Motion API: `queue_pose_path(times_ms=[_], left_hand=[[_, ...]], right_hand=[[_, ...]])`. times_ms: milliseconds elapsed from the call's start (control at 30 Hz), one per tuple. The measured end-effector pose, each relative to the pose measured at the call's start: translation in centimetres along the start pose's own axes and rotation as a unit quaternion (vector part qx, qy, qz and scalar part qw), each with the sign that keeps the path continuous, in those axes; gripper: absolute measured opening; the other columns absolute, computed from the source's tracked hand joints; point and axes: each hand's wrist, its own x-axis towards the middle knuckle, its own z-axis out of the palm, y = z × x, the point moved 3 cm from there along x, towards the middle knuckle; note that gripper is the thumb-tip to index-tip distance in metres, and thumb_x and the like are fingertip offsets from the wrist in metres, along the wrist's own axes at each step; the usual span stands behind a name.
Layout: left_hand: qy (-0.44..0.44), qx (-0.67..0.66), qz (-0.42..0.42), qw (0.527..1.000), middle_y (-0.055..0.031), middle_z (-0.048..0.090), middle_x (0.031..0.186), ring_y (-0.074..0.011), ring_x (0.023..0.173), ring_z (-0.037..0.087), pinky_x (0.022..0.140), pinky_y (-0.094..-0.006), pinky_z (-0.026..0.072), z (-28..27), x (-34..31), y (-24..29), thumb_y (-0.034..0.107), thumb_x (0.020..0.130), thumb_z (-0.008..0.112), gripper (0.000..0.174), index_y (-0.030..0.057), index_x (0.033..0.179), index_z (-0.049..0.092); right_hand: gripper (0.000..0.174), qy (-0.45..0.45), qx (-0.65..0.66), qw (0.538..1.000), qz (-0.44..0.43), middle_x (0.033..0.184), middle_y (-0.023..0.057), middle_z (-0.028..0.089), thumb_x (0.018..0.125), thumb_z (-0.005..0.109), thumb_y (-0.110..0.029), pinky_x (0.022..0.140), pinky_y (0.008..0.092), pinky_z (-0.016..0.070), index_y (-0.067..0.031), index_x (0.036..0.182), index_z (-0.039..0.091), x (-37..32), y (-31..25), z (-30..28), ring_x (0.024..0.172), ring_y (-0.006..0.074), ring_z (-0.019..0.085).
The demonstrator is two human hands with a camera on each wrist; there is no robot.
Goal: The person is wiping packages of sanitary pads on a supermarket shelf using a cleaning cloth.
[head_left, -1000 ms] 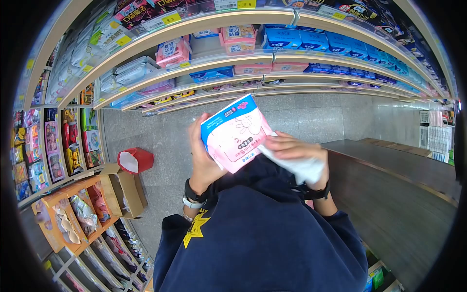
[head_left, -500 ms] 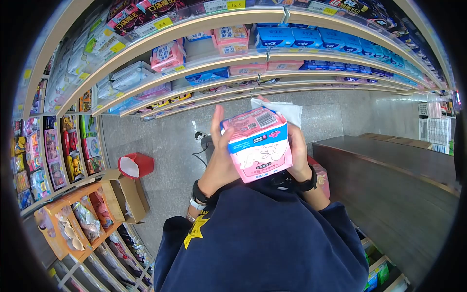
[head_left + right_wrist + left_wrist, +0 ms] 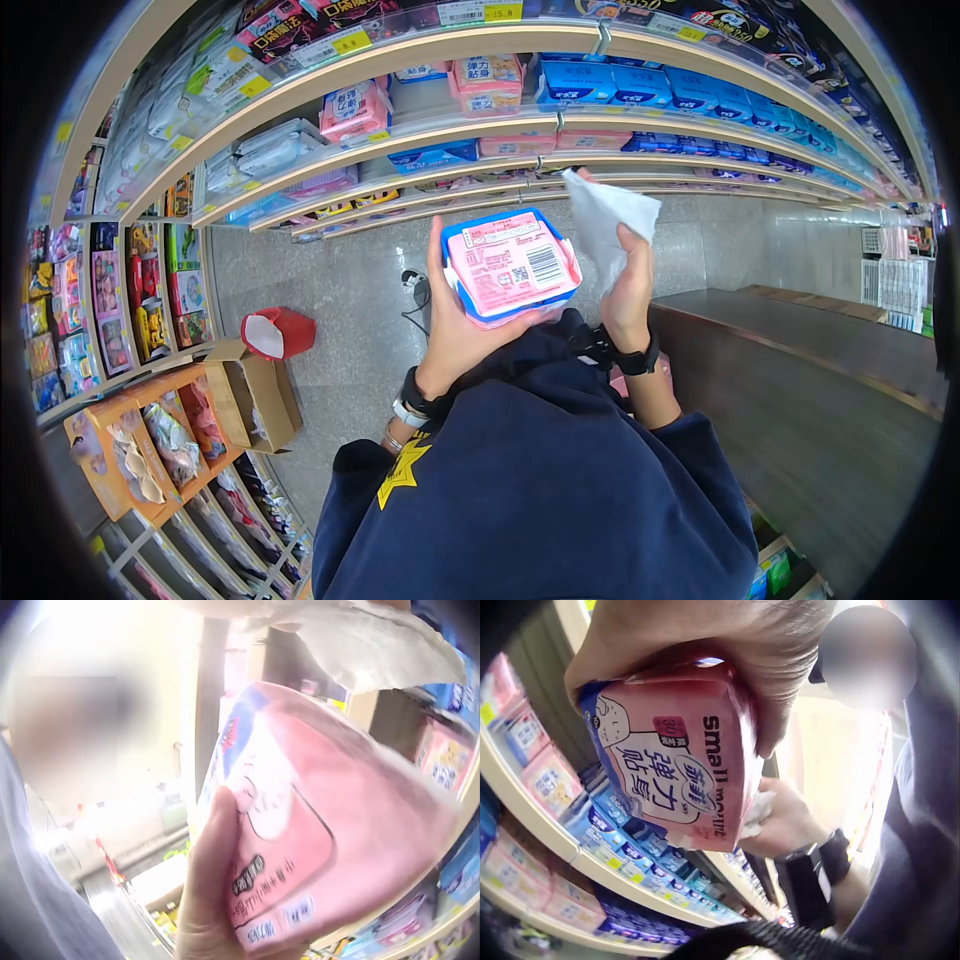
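A pink and blue soft pack (image 3: 508,262), its barcode side facing up in the head view, is gripped by my left hand (image 3: 455,325), thumb and fingers around its edges. In the left wrist view the pack (image 3: 675,761) shows a printed pink side under my left hand (image 3: 697,637). My right hand (image 3: 630,295) is just right of the pack and pinches a white cloth or tissue (image 3: 612,220) that hangs over its fingers. The right wrist view shows the white cloth (image 3: 375,645) above the pack (image 3: 337,817).
Shelves (image 3: 450,128) of pink and blue packs run across the front. A red bin (image 3: 280,332) and an open cardboard box (image 3: 255,395) stand on the floor at left. A dark counter (image 3: 800,350) lies to the right.
The pack has turned so its barcode side faces up. My right hand, beside the pack half a second ago, has moved off to the right with the white cloth.
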Motion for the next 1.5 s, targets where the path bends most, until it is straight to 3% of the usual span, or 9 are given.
queue_pose_path(times_ms=[300,500,633,767,1000,1100,1200,1333,1500], left_hand=[[0.081,0.299,0.143,0.94,-0.0217,0.04,0.131,-0.0356,0.121,0.043,0.103,-0.0432,0.0341,-2.3,-0.1,-1.5,0.025,0.06,0.087,0.109,-0.0031,0.143,0.022],[0.112,0.36,0.181,0.908,-0.0199,0.044,0.126,-0.0337,0.118,0.046,0.099,-0.0411,0.0395,-4.0,1.1,0.5,0.019,0.059,0.088,0.108,-0.0018,0.143,0.025],[0.046,0.413,0.233,0.879,-0.0189,0.038,0.133,-0.0318,0.123,0.042,0.104,-0.0401,0.0349,-3.7,0.7,0.4,0.024,0.051,0.093,0.118,-0.0027,0.142,0.023],[0.032,0.413,0.294,0.862,-0.0187,0.037,0.134,-0.0331,0.124,0.04,0.105,-0.043,0.0319,-2.8,0.8,0.0,0.026,0.055,0.091,0.114,-0.0004,0.142,0.022],[0.184,-0.014,0.063,0.981,-0.0146,0.047,0.132,-0.0264,0.116,0.052,0.098,-0.038,0.0433,-2.3,0.5,0.7,0.023,0.071,0.081,0.088,0.0001,0.139,0.03],[0.092,-0.088,-0.041,0.991,-0.0118,0.05,0.129,-0.0224,0.116,0.054,0.095,-0.0347,0.0471,-6.2,-1.6,-3.8,0.024,0.075,0.078,0.083,-0.0006,0.138,0.031],[0.074,-0.273,-0.098,0.954,-0.0108,0.051,0.131,-0.0213,0.119,0.053,0.1,-0.0368,0.0433,-6.0,-2.4,-2.8,0.035,0.084,0.071,0.073,0.0003,0.138,0.035],[0.038,-0.345,-0.124,0.93,-0.0099,0.048,0.137,-0.0224,0.124,0.05,0.104,-0.0395,0.0393,-4.4,-2.5,-2.1,0.039,0.087,0.066,0.072,0.0019,0.14,0.034],[0.043,-0.425,-0.177,0.887,-0.0104,0.048,0.138,-0.022,0.125,0.049,0.106,-0.0385,0.0376,-3.6,-3.0,-3.7,0.036,0.087,0.066,0.07,0.0031,0.14,0.035]], right_hand=[[0.049,-0.277,-0.47,0.799,-0.253,0.14,0.0206,0.044,0.082,0.047,-0.01,0.111,0.0464,0.0281,0.0024,0.129,0.051,-2.8,-4.2,7.5,0.134,0.0346,0.039],[0.049,-0.389,-0.236,0.883,-0.112,0.139,0.0205,0.047,0.084,0.046,-0.01,0.11,0.044,0.0312,0.0041,0.131,0.048,-3.9,-3.7,4.3,0.132,0.0353,0.042],[0.056,-0.083,0.113,0.99,0.012,0.142,0.0211,0.043,0.094,0.033,-0.03,0.108,0.0393,0.0317,0.0094,0.131,0.045,-3.8,-3.4,3.7,0.131,0.0273,0.043],[0.056,-0.168,-0.346,0.875,-0.294,0.143,0.0232,0.041,0.085,0.048,-0.018,0.112,0.045,0.0253,0.0071,0.135,0.043,-1.9,-4.7,6.3,0.135,0.0354,0.038],[0.056,-0.365,-0.403,0.78,-0.309,0.136,0.0208,0.05,0.083,0.054,-0.032,0.108,0.0431,0.0326,0.0058,0.125,0.054,-4.8,-5.2,6.5,0.13,0.0339,0.045],[0.061,-0.371,-0.012,0.923,-0.106,0.132,0.0234,0.052,0.09,0.043,-0.04,0.106,0.0426,0.0351,0.0082,0.126,0.051,-4.7,-3.8,3.1,0.126,0.0346,0.049],[0.066,-0.107,0.189,0.974,0.061,0.128,0.0257,0.054,0.092,0.036,-0.041,0.103,0.0465,0.0372,0.0099,0.133,0.041,-4.9,-5.7,2.0,0.12,0.0381,0.052],[0.054,-0.03,-0.054,0.974,-0.218,0.128,0.0283,0.053,0.089,0.043,-0.026,0.11,0.0462,0.0298,0.0128,0.125,0.05,-3.2,-4.7,2.9,0.124,0.039,0.049],[0.053,-0.229,-0.44,0.795,-0.35,0.131,0.0182,0.055,0.078,0.061,-0.019,0.111,0.0514,0.0281,0.0046,0.125,0.055,-3.7,-6.8,8.8,0.129,0.031,0.047]])
